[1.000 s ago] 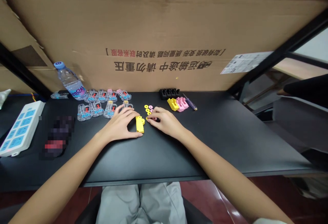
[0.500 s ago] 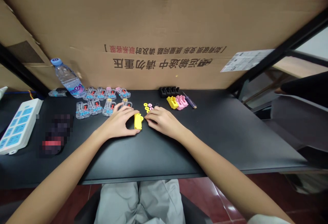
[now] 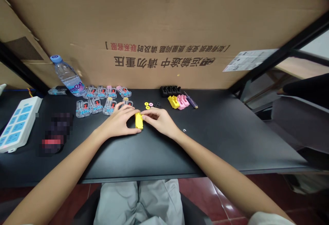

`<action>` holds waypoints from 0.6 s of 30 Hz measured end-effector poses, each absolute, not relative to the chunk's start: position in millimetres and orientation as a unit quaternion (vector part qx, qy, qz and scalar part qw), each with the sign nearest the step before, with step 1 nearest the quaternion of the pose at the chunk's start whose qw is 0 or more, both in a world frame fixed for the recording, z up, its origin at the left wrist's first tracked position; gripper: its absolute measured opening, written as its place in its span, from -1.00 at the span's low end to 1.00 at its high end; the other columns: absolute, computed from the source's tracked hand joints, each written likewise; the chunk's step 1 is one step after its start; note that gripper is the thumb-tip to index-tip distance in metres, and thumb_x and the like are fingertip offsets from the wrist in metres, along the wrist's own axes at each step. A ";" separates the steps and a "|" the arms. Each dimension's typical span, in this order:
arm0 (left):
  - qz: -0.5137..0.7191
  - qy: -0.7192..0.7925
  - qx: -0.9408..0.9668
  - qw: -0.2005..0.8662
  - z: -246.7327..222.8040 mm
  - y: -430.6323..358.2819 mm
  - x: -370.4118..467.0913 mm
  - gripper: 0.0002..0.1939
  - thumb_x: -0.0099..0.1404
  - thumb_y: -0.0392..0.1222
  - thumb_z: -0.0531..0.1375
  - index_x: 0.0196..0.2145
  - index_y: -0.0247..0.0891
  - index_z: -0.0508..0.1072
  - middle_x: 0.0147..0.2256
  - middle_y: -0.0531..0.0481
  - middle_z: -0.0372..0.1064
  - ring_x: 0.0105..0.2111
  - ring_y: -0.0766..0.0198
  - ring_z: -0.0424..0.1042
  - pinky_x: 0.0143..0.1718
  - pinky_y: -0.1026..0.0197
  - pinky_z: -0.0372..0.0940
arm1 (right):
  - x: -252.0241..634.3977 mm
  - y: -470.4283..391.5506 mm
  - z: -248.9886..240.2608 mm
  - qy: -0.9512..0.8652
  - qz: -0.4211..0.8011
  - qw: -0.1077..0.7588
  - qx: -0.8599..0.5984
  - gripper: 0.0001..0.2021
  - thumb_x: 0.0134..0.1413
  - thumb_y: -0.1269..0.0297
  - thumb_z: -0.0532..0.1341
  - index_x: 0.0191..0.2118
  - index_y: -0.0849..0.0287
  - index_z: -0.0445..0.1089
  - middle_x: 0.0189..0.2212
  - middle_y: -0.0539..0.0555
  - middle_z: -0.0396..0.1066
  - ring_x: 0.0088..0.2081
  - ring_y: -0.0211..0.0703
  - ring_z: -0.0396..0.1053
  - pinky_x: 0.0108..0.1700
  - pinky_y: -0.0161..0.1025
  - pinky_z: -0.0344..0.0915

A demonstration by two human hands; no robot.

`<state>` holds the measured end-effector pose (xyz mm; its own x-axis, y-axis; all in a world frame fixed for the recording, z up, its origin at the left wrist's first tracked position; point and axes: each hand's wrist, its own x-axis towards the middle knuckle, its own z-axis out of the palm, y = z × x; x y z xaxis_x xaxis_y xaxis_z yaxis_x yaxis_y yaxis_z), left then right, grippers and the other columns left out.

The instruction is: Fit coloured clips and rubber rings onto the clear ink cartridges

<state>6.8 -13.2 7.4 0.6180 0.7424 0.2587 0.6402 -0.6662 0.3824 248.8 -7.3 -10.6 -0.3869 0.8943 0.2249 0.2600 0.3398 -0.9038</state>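
Observation:
Thumb and fingers of my left hand point(image 3: 120, 120) grip a small yellow plastic part point(image 3: 139, 121) at its two ends, low over the black table point(image 3: 167, 156). From the right, my right hand point(image 3: 159, 120) reaches the part's upper right edge with thumb and index finger pinched together; anything small between those fingertips is hidden. Just behind the hands lie yellow rings point(image 3: 146, 104), a pink ring point(image 3: 151, 104) and small black pieces point(image 3: 157, 105). A small whitish piece point(image 3: 184, 130) rests to the right of my right wrist.
Several clear plastic assemblies point(image 3: 96, 105) stand in two rows behind my left hand, beside a water bottle point(image 3: 69, 77). Yellow point(image 3: 174, 102), pink point(image 3: 182, 102) and black housings point(image 3: 170, 91) and a screwdriver point(image 3: 191, 101) lie at the back. A power strip point(image 3: 19, 123) is far left.
My right hand has moved left and slightly up, its fingertips now at the yellow part. The small whitish piece by the right wrist has come into view. My left hand keeps its hold.

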 end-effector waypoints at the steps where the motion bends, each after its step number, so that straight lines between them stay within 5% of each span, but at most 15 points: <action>1: 0.201 0.387 0.891 0.128 7.4 -13.1 7.0 -0.35 0.26 0.19 0.43 0.21 -0.11 0.51 0.13 -0.18 0.52 0.27 -0.12 0.39 0.49 -0.33 -0.14 | 248.3 -7.3 -11.7 -0.723 0.410 0.384 -0.402 -0.74 0.28 0.04 0.36 -0.11 0.09 0.70 -0.19 0.12 0.64 -0.21 -0.06 0.55 -0.12 -0.12 0.50; 8: 0.210 0.371 0.894 0.138 8.5 -14.4 9.0 -0.35 0.23 0.16 0.45 0.21 -0.08 0.52 0.13 -0.12 0.55 0.25 -0.13 0.39 0.47 -0.33 -0.11 | 252.0 -4.9 -11.6 -0.729 0.398 0.382 -0.406 -0.75 0.26 0.03 0.39 -0.17 0.11 0.69 -0.20 0.14 0.61 -0.24 -0.07 0.54 -0.12 -0.10 0.51; 18: 0.221 0.361 0.899 0.113 10.5 -15.5 9.9 -0.32 0.21 0.19 0.47 0.20 -0.12 0.52 0.13 -0.19 0.54 0.23 -0.14 0.40 0.43 -0.32 -0.04 | 248.7 -8.5 -4.3 -0.644 0.535 0.372 -0.400 -0.73 0.12 0.11 0.46 -0.13 0.12 0.56 -0.35 0.03 0.56 -0.35 -0.13 0.51 -0.24 -0.14 0.51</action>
